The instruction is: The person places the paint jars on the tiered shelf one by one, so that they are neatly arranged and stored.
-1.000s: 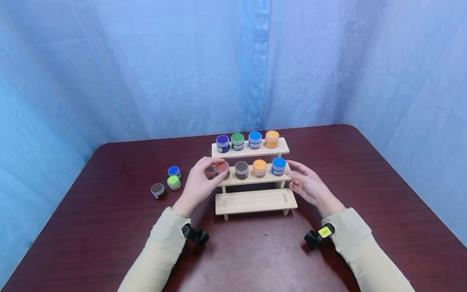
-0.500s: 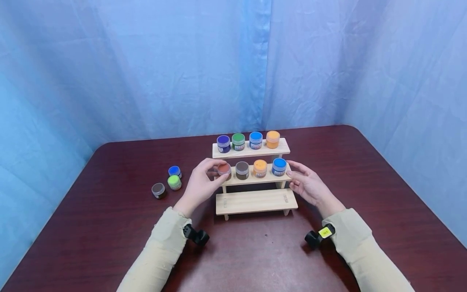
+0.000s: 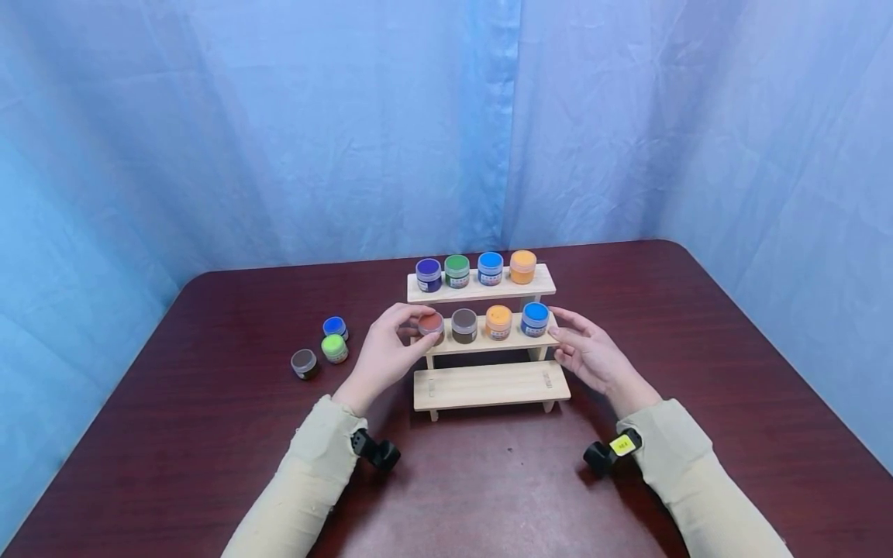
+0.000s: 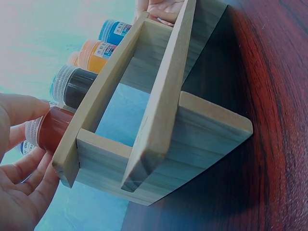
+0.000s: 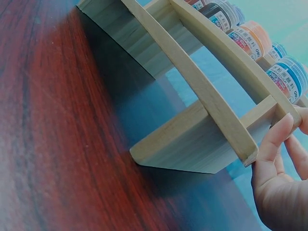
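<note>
A reddish-brown paint jar (image 3: pixel 431 325) stands at the left end of the middle step of a three-tier wooden display rack (image 3: pixel 488 384). My left hand (image 3: pixel 385 350) pinches this jar between thumb and fingers, which the left wrist view shows close up. To its right on the same step stand a dark brown jar (image 3: pixel 463 327), an orange jar (image 3: pixel 498 323) and a blue jar (image 3: pixel 535 319). My right hand (image 3: pixel 589 350) holds the right end of the middle step, thumb in front and fingers behind, beside the blue jar (image 5: pixel 287 79).
The top step carries purple (image 3: pixel 429 276), green (image 3: pixel 456 272), blue (image 3: pixel 491 269) and orange (image 3: pixel 522 266) jars. Left of the rack, a blue jar (image 3: pixel 335 327), a light green jar (image 3: pixel 335 349) and a dark brown jar (image 3: pixel 304 363) stand on the dark red table (image 3: pixel 209 418). Blue curtains (image 3: pixel 349 139) hang behind.
My left hand has shifted the reddish-brown jar slightly right, closer to the dark brown jar. The right hand stays at the rack's end.
</note>
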Demonstrator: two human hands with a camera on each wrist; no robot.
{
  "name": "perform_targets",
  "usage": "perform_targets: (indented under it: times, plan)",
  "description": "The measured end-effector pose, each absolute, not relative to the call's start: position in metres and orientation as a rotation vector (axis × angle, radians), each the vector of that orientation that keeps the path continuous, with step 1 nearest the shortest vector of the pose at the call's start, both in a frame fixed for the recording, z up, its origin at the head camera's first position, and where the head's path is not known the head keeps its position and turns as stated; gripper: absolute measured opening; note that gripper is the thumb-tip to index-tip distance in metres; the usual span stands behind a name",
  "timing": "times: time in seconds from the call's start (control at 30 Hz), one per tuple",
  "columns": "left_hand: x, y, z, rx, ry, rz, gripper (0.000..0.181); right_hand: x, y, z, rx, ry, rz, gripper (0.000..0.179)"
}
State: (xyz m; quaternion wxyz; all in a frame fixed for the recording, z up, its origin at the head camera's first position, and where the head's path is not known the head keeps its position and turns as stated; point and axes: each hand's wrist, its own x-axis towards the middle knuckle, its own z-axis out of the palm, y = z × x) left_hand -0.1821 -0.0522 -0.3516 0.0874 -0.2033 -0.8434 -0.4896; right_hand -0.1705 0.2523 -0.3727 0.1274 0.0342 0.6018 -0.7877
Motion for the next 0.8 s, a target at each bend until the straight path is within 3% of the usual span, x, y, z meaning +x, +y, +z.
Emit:
perform_targets:
  times: [0.53, 0.8]
  plan:
    - [-0.181, -0.057, -0.348, -0.643, -2.491, -1.477, 0.033, -0.173, 0.252, -0.376, 0.067, 1.685, -2.348, 0.031]
    - [-0.178, -0.064, -0.347, -0.608, -2.444, -1.546, 0.032, -0.171, 0.253, -0.375, 0.083, 1.708, -2.327, 0.041]
